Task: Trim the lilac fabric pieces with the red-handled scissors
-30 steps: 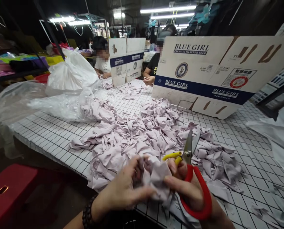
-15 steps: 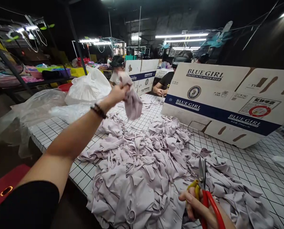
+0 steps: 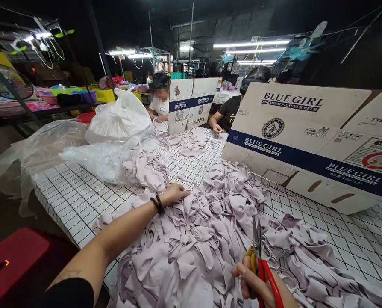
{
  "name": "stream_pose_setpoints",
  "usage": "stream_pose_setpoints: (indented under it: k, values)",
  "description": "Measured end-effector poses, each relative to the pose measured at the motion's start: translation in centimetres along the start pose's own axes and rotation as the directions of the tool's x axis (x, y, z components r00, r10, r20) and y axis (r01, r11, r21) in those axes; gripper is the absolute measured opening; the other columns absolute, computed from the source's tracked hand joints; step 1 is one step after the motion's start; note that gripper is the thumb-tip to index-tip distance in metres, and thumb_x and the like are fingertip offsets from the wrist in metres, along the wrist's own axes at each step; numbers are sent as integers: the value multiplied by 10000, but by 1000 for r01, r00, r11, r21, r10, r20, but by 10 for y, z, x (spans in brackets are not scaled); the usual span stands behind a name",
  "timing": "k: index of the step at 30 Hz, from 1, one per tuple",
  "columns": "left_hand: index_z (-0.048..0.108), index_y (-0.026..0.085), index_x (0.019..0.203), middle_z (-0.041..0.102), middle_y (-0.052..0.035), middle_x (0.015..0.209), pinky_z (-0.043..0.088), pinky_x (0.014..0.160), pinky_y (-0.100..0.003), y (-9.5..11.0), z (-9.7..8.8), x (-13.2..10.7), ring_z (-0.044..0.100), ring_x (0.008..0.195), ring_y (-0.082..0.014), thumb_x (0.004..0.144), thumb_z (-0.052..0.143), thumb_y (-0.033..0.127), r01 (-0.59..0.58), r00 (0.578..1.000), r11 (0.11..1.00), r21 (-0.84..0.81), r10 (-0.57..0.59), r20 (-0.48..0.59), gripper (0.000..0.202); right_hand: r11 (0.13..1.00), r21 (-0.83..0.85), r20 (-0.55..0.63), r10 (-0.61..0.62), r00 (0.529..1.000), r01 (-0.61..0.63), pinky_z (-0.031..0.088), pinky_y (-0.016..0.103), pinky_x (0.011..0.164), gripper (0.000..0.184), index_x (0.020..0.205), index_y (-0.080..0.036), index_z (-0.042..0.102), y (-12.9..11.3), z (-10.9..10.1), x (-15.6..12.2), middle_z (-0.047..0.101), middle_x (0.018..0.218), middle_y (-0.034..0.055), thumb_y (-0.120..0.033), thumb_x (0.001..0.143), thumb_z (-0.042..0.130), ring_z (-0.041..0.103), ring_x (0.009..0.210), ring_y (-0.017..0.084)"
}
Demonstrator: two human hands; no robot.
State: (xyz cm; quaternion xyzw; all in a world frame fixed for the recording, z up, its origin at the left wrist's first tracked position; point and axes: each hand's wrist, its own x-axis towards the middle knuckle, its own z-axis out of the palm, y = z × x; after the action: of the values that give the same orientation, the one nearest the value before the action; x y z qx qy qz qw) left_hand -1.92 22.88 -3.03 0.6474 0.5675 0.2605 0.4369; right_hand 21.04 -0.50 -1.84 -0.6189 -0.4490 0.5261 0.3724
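A large heap of pale lilac-grey fabric pieces (image 3: 191, 244), some with narrow straps, is spread in front of me. My left hand (image 3: 175, 193), below a dark beaded bracelet, reaches to the far-left part of the heap. Its fingers are pinched together on a fabric piece, with the fingertips partly hidden. Low on the right, my right hand (image 3: 253, 280) is closed round scissors (image 3: 269, 278) with red handles. Their blades point up and away over the heap, slightly apart. A yellow piece (image 3: 251, 257) sits by the fingers at the handles.
The white gridded table (image 3: 82, 190) carries clear plastic bags (image 3: 91, 158) and a white bag (image 3: 119, 115) at left. A printed carton (image 3: 306, 132) stands at right, another carton (image 3: 192, 102) farther back. Two people sit beyond. A red stool (image 3: 18, 265) is lower left.
My left hand held a fabric piece raised above the table; it has let that go and come down to the heap. My right hand keeps the scissors, and the view has shifted slightly.
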Motion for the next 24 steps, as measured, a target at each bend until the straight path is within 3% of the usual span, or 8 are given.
stream_pose_setpoints:
  k: [3, 8, 11, 15, 17, 19, 21, 24]
  values:
    - [621, 101, 636, 626, -40, 672, 445, 624, -270, -8, 4, -24, 587, 699, -186, 796, 657, 459, -11, 1000, 996, -91, 11, -2, 393, 997, 82, -32, 0, 999, 2, 433, 312, 665, 436, 630, -214, 547, -10, 11, 4, 593, 565, 16, -622, 751, 645, 601, 701, 224]
    - [631, 118, 944, 602, -11, 610, 426, 586, -250, 8, 12, -101, 535, 580, -139, 875, 466, 558, -53, 993, 958, -282, 80, 88, 475, 988, 151, -16, -34, 999, 36, 415, 286, 584, 414, 673, -210, 515, -22, 32, 8, 592, 609, -9, -555, 694, 743, 517, 558, 151]
    - [528, 142, 1098, 484, 66, 509, 359, 513, -209, 18, 25, -154, 432, 472, -99, 896, 476, 555, -31, 972, 876, -481, 139, 191, 463, 976, 183, -63, -108, 992, 118, 410, 264, 553, 390, 739, -202, 525, -23, 40, 12, 666, 853, 36, -469, 661, 798, 486, 563, 115]
    - [477, 181, 1073, 339, 109, 498, 236, 437, -194, 24, 47, -208, 267, 426, -70, 904, 480, 576, 40, 965, 769, -638, 135, 224, 429, 936, 181, -80, -292, 953, 302, 432, 268, 593, 319, 829, -215, 539, -29, 50, 24, 638, 1160, 86, -381, 704, 781, 449, 570, 86]
    - [492, 187, 1030, 297, 103, 519, 220, 422, -206, 22, 55, -224, 250, 432, -72, 903, 464, 598, 45, 973, 737, -674, 121, 198, 431, 922, 165, 20, -358, 933, 350, 442, 275, 610, 272, 867, -226, 569, -35, 55, 33, 651, 1114, 75, -379, 734, 750, 464, 575, 94]
    - [517, 184, 985, 292, 92, 522, 216, 411, -217, 19, 60, -234, 262, 430, -75, 908, 444, 605, 30, 980, 741, -671, 111, 166, 435, 936, 146, 206, -344, 916, 319, 436, 267, 566, 254, 875, -227, 601, -41, 62, 41, 666, 904, 34, -396, 739, 734, 467, 540, 100]
    - [545, 178, 993, 327, 81, 509, 236, 416, -222, 16, 60, -239, 288, 423, -80, 935, 405, 582, 8, 987, 778, -628, 96, 132, 431, 955, 122, 362, -295, 884, 269, 398, 243, 492, 251, 828, -215, 620, -46, 67, 47, 583, 664, -30, -395, 710, 749, 431, 476, 92]
    - [597, 178, 1054, 457, 32, 595, 366, 530, -230, 15, 52, -241, 420, 524, -103, 977, 370, 506, -84, 992, 832, -549, 124, 36, 406, 957, 116, 412, -291, 864, 266, 373, 224, 467, 239, 776, -199, 609, -48, 68, 52, 480, 567, -63, -368, 693, 757, 423, 474, 91]
